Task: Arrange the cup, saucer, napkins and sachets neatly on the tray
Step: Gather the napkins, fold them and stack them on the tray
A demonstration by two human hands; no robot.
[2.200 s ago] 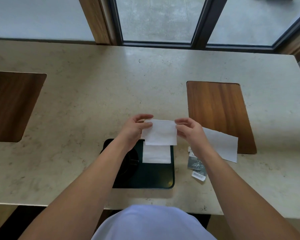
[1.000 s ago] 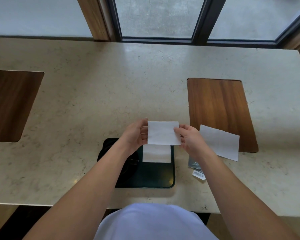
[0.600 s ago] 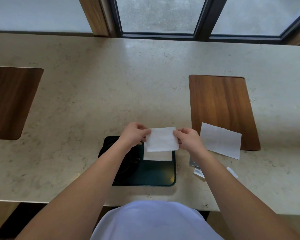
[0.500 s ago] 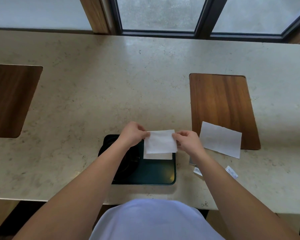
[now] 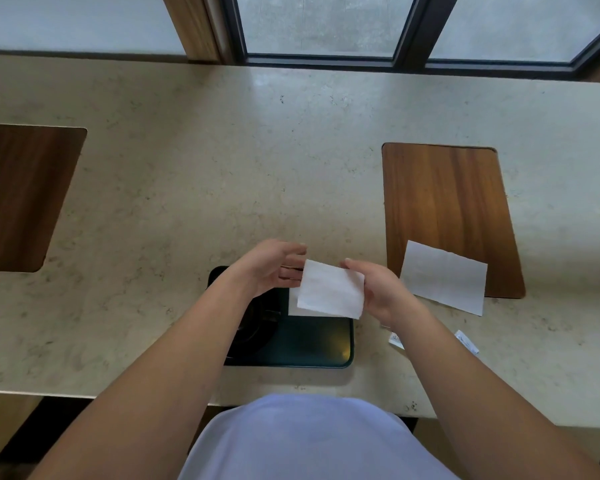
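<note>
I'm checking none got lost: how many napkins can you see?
3. One held napkin between both hands above the tray, one tray napkin peeking out beneath it, one spare napkin lying partly on the right wooden board. More may be hidden underneath.

Pale stone counter (image 5: pixel 222 174), with dark wood insets (image 5: pixel 444 209) right of and beyond the grip. Dark-framed windows (image 5: pixel 319 26) far behind, daylight coming through.

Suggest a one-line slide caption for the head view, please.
Both hands, left hand and right hand, lower a folded napkin onto another on the dark tray.
</note>
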